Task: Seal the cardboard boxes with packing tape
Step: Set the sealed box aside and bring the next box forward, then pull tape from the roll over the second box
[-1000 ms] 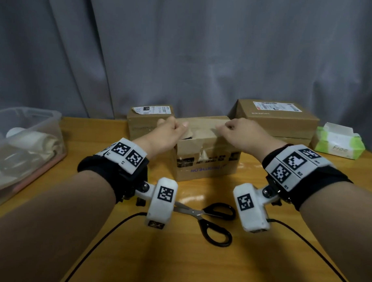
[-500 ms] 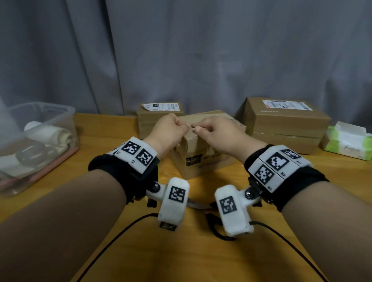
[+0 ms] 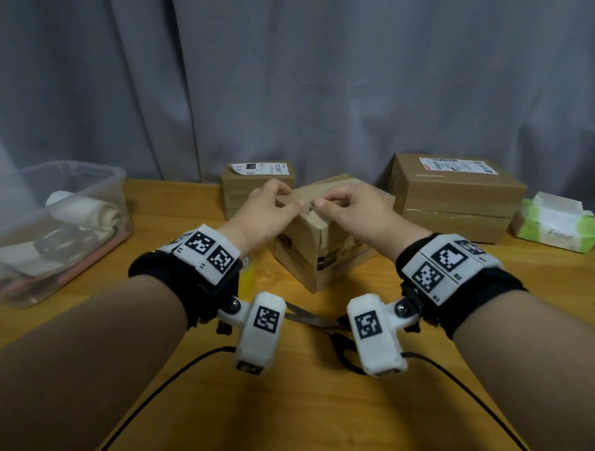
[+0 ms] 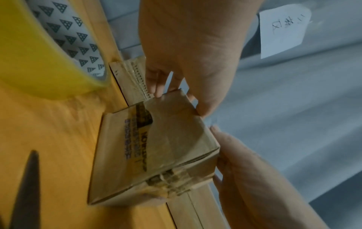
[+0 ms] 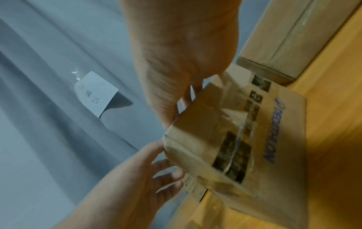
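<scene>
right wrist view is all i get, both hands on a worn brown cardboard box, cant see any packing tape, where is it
Observer: A roll of yellow packing tape sits on the wooden table, just left of the worn brown cardboard box.
Operator: scissors anywhere
Observer: Black-handled metal scissors lie on the table between the box and the person, partly hidden behind the wrist cameras.
Operator: anything further left
Observer: A clear plastic tub holding whitish rolled items sits at the table's left edge.
</scene>
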`<state>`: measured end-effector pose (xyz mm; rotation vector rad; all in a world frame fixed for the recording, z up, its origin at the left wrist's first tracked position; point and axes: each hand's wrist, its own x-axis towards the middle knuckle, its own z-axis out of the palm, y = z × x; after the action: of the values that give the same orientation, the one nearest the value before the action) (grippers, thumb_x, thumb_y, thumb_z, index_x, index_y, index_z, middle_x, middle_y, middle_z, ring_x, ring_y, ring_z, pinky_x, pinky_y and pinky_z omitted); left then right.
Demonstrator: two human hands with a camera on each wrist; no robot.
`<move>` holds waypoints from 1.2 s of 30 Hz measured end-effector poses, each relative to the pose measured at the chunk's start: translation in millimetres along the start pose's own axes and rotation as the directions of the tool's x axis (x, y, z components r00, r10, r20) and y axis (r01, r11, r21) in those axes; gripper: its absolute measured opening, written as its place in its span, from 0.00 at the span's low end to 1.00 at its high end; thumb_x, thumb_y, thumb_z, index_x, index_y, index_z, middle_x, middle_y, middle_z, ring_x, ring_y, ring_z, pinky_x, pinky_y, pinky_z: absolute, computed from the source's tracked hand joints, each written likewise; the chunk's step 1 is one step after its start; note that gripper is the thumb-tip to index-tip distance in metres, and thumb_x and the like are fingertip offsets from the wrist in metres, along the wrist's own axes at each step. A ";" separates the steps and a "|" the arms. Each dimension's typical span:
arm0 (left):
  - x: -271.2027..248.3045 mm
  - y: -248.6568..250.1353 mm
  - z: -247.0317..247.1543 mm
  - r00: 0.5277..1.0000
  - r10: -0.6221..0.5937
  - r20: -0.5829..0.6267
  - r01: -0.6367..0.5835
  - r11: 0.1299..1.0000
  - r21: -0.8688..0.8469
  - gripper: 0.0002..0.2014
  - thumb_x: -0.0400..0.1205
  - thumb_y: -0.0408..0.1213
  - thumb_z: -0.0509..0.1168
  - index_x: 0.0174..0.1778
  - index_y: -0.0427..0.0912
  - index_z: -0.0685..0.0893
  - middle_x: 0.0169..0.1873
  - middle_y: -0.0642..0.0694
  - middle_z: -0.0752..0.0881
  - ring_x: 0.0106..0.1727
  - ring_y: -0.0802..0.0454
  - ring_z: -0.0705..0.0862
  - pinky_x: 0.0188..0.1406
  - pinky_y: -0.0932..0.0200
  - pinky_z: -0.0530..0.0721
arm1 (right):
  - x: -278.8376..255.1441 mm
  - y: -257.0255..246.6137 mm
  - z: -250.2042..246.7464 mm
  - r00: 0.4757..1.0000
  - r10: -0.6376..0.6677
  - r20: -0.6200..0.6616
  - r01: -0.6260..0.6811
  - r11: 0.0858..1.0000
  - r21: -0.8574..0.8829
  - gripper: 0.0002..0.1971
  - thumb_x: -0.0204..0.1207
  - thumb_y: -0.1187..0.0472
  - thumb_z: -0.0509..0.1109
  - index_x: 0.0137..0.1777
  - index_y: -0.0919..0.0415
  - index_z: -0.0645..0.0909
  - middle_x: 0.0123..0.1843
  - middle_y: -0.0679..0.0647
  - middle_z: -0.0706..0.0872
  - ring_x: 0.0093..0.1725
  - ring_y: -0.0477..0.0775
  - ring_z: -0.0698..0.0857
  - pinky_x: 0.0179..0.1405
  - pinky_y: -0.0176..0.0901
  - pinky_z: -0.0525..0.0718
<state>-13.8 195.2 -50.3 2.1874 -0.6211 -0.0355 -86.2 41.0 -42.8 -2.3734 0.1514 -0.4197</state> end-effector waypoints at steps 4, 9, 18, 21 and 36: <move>-7.6 3.0 8.5 0.997 -0.049 -0.062 0.045 0.997 -0.060 0.19 0.81 0.50 0.64 0.66 0.48 0.73 0.60 0.47 0.68 0.53 0.51 0.74 0.55 0.61 0.71 | 1.8 2.5 4.4 0.996 0.034 -0.077 -0.027 0.996 0.087 0.15 0.58 0.36 0.70 0.34 0.46 0.83 0.37 0.41 0.87 0.50 0.50 0.86 0.68 0.69 0.73; -10.1 2.8 4.4 0.998 0.007 -0.059 -0.007 1.000 0.007 0.14 0.85 0.44 0.58 0.65 0.44 0.74 0.63 0.41 0.74 0.53 0.50 0.76 0.54 0.59 0.72 | 1.3 6.1 -1.5 0.987 0.039 -0.157 -0.023 0.995 0.100 0.06 0.76 0.56 0.74 0.40 0.54 0.82 0.41 0.50 0.85 0.47 0.52 0.84 0.54 0.50 0.83; -40.6 -41.4 -25.9 0.966 -0.193 0.172 0.046 0.782 0.621 0.23 0.80 0.58 0.62 0.48 0.37 0.78 0.44 0.43 0.81 0.48 0.45 0.79 0.43 0.55 0.75 | -25.6 -3.9 -11.9 0.995 -0.088 -0.052 0.078 0.983 -0.168 0.26 0.79 0.38 0.61 0.70 0.53 0.78 0.68 0.50 0.82 0.70 0.53 0.77 0.71 0.56 0.73; -53.2 -49.1 -22.7 0.950 -0.191 0.248 0.000 0.792 0.610 0.18 0.82 0.50 0.64 0.31 0.43 0.71 0.32 0.46 0.77 0.41 0.46 0.78 0.37 0.56 0.71 | -29.7 -8.8 -3.3 0.987 -0.115 0.115 0.152 0.900 -0.408 0.29 0.79 0.41 0.64 0.77 0.53 0.72 0.76 0.51 0.75 0.75 0.54 0.72 0.76 0.60 0.68; -79.4 17.1 -62.2 0.940 0.339 -0.049 -0.332 0.936 0.117 0.14 0.87 0.46 0.55 0.38 0.45 0.74 0.31 0.51 0.76 0.32 0.56 0.73 0.28 0.67 0.69 | -54.3 -62.8 -13.2 1.000 0.018 0.022 -0.026 0.899 0.438 0.20 0.81 0.43 0.64 0.53 0.60 0.85 0.42 0.45 0.84 0.45 0.43 0.82 0.56 0.38 0.81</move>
<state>-76.2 266.7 -11.9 2.1446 -0.9689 0.2575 -142.2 91.2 -5.4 -1.9269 0.0656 -0.3767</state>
